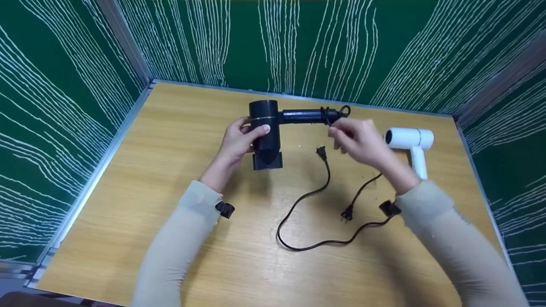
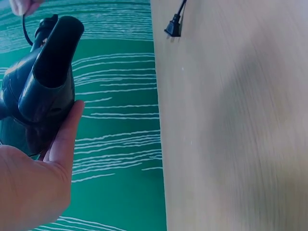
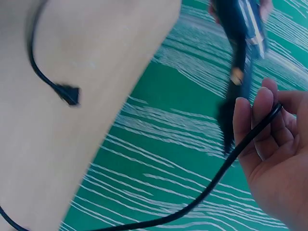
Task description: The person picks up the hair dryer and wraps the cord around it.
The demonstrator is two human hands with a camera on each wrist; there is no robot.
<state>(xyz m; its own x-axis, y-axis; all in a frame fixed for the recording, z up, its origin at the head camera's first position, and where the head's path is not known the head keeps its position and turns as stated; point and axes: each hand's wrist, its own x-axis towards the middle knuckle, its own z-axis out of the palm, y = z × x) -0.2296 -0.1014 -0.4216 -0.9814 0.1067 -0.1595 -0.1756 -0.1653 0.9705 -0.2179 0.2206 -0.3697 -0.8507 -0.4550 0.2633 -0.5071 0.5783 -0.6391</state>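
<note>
Black hair dryer (image 1: 273, 135) gripped above a wood-grain tabletop (image 1: 179, 140)

Left hand (image 1: 238, 143): fingers and thumb clamped on the barrel (image 1: 265, 111). Right hand (image 1: 361, 141): curled fingers holding a power cord (image 3: 208, 190) near the handle's (image 1: 303, 116) end. Below, two plugs (image 1: 321, 152) lie on the tabletop; beyond, a white hair dryer (image 1: 409, 138). Green panels (image 1: 243, 47) with wavy white lines, grey-framed, enclose three sides.

black hair dryer (image 1: 268, 111), cord (image 3: 236, 154) round handle (image 1: 302, 116)

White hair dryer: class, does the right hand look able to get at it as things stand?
Probably yes: the white hair dryer lies near the right hand with nothing visible between, though that hand holds a black cord it may need to release.
</note>
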